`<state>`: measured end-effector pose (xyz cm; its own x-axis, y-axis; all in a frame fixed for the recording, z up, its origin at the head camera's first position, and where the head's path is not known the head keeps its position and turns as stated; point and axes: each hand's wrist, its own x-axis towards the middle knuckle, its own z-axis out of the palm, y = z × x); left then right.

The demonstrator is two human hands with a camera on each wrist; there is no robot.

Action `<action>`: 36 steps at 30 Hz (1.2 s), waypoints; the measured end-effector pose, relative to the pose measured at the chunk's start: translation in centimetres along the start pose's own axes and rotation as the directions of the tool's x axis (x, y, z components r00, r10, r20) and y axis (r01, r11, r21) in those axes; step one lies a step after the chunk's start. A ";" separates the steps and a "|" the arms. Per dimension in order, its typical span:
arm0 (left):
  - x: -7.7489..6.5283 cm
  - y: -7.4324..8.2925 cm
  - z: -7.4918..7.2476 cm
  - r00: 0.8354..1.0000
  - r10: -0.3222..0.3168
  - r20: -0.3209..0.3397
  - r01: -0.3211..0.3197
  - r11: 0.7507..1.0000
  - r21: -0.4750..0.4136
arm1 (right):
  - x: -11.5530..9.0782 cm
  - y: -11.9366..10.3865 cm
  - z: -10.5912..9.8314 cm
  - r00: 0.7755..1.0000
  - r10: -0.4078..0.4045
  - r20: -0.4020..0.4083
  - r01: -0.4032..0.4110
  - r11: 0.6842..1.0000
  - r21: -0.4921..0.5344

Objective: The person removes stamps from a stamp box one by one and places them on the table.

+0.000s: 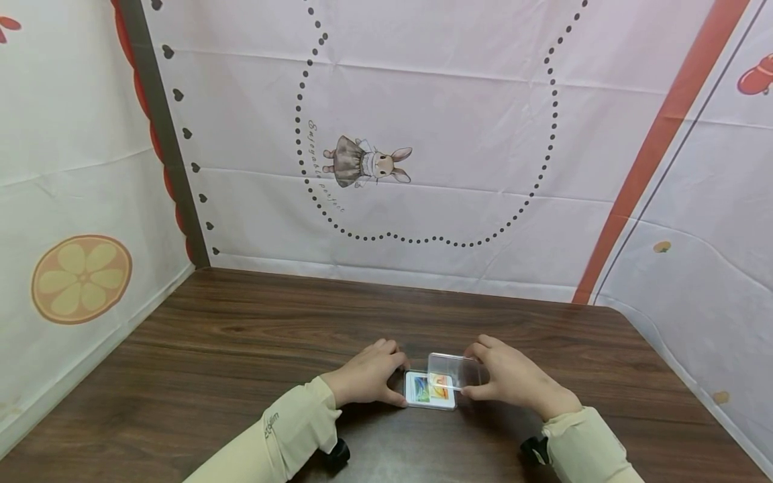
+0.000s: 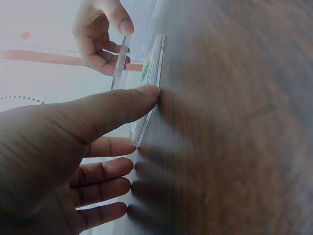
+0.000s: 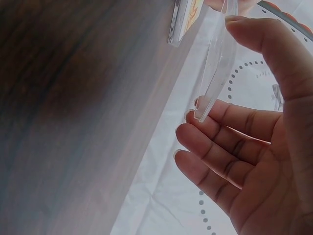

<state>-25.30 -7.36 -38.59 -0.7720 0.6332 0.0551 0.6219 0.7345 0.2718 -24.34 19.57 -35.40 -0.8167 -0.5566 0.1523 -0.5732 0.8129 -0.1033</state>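
Observation:
A flat clear plastic case base (image 1: 431, 406) rests on the table, holding cards (image 1: 421, 390) with a green-blue and an orange picture showing. My left hand (image 1: 370, 377) grips its left end between thumb and index finger; the other fingertips touch the tabletop in the left wrist view. Between the thumb and fingers of my right hand (image 1: 513, 379) is a clear plastic lid (image 3: 215, 73). The lid hovers above the base's right part, shifted to the right and apart from it. Through the lid, part of the orange picture is visible.
The dark wood-grain table (image 1: 253, 335) spreads around both hands. White printed cloth (image 1: 453, 147) with a rabbit figure stands behind it, and cloth walls rise at left and right. Black bands (image 1: 337, 456) sit at the wrists.

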 end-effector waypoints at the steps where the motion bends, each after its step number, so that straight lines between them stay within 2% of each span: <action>1: 0.0 0.0 0.0 1.000 0.001 0.001 -0.001 1.000 0.000 | 0.0 0.0 0.0 1.000 0.001 0.001 -0.001 1.000 0.000; 36: -0.1 0.0 0.0 1.000 -0.003 0.006 0.003 1.000 -0.013 | -0.4 1.5 -0.6 0.998 0.061 0.014 -0.062 0.996 0.060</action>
<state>-25.19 -7.41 -38.58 -0.7729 0.6327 0.0483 0.6178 0.7330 0.2846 -24.81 21.12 -35.07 -0.8509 -0.5084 0.1321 -0.5247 0.8339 -0.1711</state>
